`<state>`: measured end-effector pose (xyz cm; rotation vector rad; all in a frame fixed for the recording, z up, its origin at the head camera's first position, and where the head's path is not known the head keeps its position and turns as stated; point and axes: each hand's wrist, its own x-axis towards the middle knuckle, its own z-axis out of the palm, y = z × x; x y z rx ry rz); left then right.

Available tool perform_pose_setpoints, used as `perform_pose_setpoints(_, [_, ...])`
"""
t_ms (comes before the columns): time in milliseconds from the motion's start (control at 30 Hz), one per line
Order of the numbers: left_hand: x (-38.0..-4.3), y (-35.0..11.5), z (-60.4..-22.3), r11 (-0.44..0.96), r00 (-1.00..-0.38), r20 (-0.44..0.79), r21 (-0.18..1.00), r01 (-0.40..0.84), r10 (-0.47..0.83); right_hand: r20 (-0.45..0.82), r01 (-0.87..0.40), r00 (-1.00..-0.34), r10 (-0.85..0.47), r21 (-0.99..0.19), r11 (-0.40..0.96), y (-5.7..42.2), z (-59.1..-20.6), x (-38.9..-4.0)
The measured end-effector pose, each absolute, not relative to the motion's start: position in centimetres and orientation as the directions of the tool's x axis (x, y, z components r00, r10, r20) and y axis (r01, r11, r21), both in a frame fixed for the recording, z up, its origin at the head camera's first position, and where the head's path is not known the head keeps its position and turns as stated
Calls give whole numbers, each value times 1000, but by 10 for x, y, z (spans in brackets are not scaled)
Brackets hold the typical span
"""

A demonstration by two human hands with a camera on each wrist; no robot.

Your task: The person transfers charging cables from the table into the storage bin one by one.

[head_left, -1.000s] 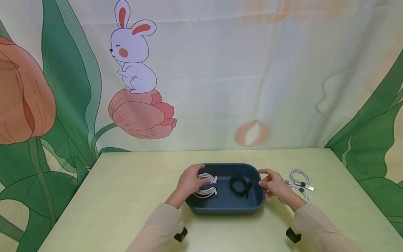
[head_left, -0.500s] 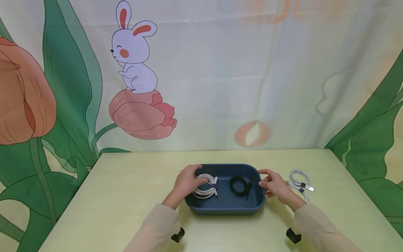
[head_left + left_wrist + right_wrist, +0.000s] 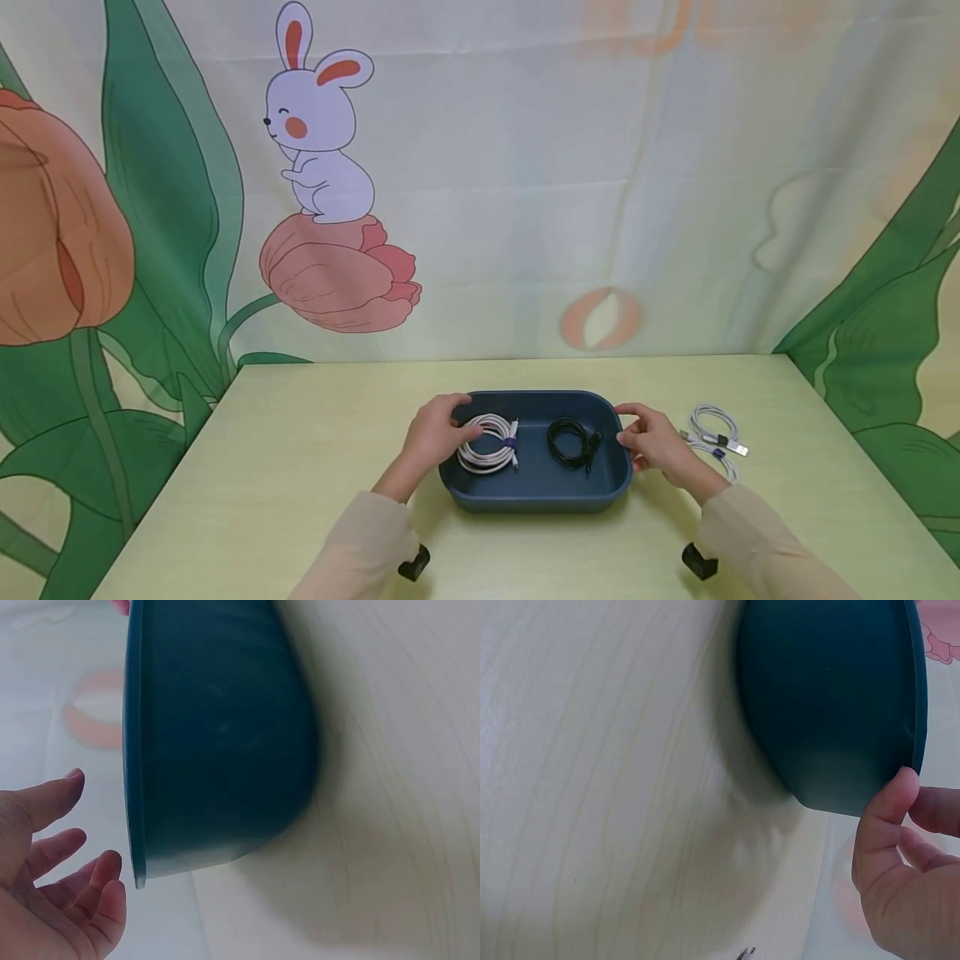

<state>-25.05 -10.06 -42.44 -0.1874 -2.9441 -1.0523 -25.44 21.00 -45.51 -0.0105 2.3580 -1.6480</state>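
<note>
A dark blue rectangular bin [image 3: 534,502] stands on the table in the head view. Inside lie a coiled white cable [image 3: 487,469] with a purple tie at the left and a coiled black cable [image 3: 590,450] at the right. My left hand [image 3: 433,435] hovers at the bin's left rim, overlapping the white coil in this view. The left wrist view shows that hand [image 3: 45,892] with spread, slightly bent fingers, apart from the bin wall [image 3: 217,735]. At the right end, my right hand [image 3: 656,442] pinches the rim, its fingers [image 3: 895,796] curled there in the right wrist view.
Two more coiled white cables, a farther one [image 3: 712,407] and a nearer one [image 3: 727,469], lie on the pale wooden table [image 3: 300,467] right of the right hand. A printed cloth with a rabbit [image 3: 322,167] hangs behind the table's far edge.
My left hand has drawn back leftward from over the white cable toward the bin's left rim. The right hand, the bin and the cables look almost the same.
</note>
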Motion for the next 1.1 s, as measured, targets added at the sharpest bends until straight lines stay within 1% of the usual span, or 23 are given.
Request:
perform_pose_setpoints(367, [-252,-110,-426,753,-994,70,650,107,81,-226,164,-964,-139,-919,359,210,-454,-254])
perform_pose_setpoints(667, [-253,-119,-429,746,-996,68,659,93,63,-218,152,-964,-153,-922,357,211,-456,-254])
perform_pose_setpoints(900, [-254,-125,-432,745,-992,105,656,120,67,-213,146,-964,-159,-923,355,212,-456,-255])
perform_pose_setpoints(1100, [-253,-129,-434,736,-993,108,668,115,57,-211,142,-963,-165,-925,353,212,-455,-255])
